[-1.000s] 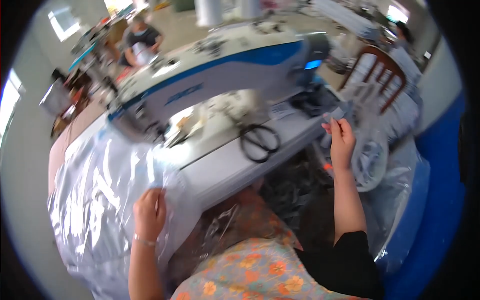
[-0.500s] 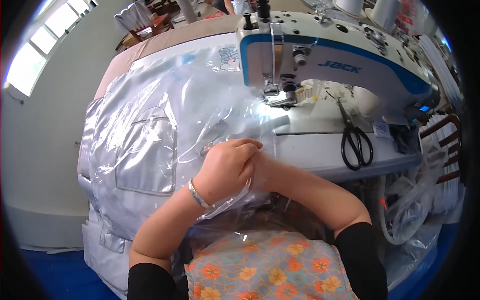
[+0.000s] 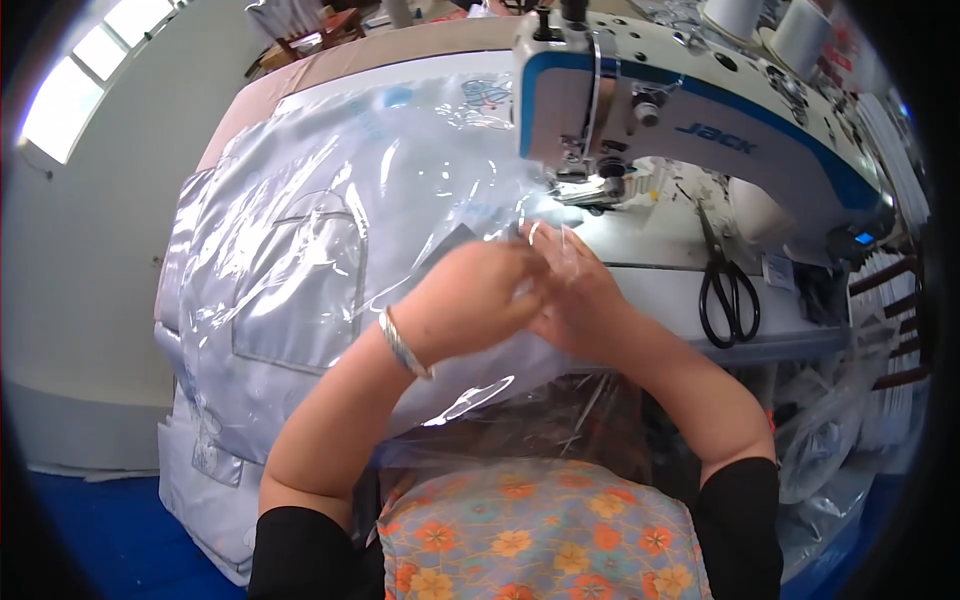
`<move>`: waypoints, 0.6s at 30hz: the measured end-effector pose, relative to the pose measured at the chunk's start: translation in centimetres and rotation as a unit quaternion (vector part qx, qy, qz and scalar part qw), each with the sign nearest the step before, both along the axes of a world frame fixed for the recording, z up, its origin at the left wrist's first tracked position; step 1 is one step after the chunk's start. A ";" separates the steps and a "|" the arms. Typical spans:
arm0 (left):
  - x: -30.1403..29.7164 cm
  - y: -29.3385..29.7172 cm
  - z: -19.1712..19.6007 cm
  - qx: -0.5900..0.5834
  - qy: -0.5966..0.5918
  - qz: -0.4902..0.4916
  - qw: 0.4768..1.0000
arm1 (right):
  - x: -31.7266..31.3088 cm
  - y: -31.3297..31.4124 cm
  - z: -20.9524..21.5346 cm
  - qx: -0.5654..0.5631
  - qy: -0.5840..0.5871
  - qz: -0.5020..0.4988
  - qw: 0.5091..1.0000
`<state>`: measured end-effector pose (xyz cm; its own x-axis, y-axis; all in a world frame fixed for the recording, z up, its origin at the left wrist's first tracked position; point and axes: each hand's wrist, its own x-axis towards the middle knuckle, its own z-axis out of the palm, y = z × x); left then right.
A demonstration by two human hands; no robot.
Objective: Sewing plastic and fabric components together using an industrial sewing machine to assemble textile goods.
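A large clear plastic sheet [image 3: 290,300] lies over silvery-grey fabric [image 3: 420,115] that has a pocket-shaped panel [image 3: 300,285] stitched on it. My left hand [image 3: 475,300], with a bracelet at the wrist, is closed on the plastic near its right edge; its fingertips are blurred. Right beside it and touching it, my right hand [image 3: 585,305] grips the same edge, its fingers pointing up and glints of plastic lying over them. Just beyond my fingers is the presser foot [image 3: 590,190] of the white and blue sewing machine [image 3: 700,110], its lamp lit.
Black-handled scissors [image 3: 728,300] lie on the machine bed to the right. A small white label [image 3: 778,272] and dark scraps [image 3: 820,290] sit beside them. White thread cones [image 3: 800,35] stand at the back. Clear plastic [image 3: 820,450] hangs below the table's right end, near a wooden chair [image 3: 890,325].
Both hands have moved up and right toward the presser foot. The right hand, earlier mostly hidden behind the left, now shows its extended fingers. The view has shifted slightly.
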<state>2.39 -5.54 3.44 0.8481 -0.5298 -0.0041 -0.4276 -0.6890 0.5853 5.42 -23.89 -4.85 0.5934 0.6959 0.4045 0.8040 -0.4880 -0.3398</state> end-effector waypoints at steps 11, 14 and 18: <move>4.6 -0.2 -5.5 0.009 -0.164 0.060 0.985 | 0.0 1.2 -0.1 0.035 0.039 0.000 0.999; 5.1 -0.9 -4.5 0.052 -0.106 0.048 0.992 | -0.3 0.1 -0.6 0.001 0.026 -0.079 0.997; 5.0 -1.3 -5.0 0.058 -0.212 0.013 0.975 | -0.3 0.1 -0.2 0.003 0.060 -0.073 0.996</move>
<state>7.37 -6.83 -1.56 0.7996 -0.5250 0.2916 -0.5959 -0.7542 0.2761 5.14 -23.80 -5.04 0.7318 0.5965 0.3296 0.6786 -0.5939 -0.4322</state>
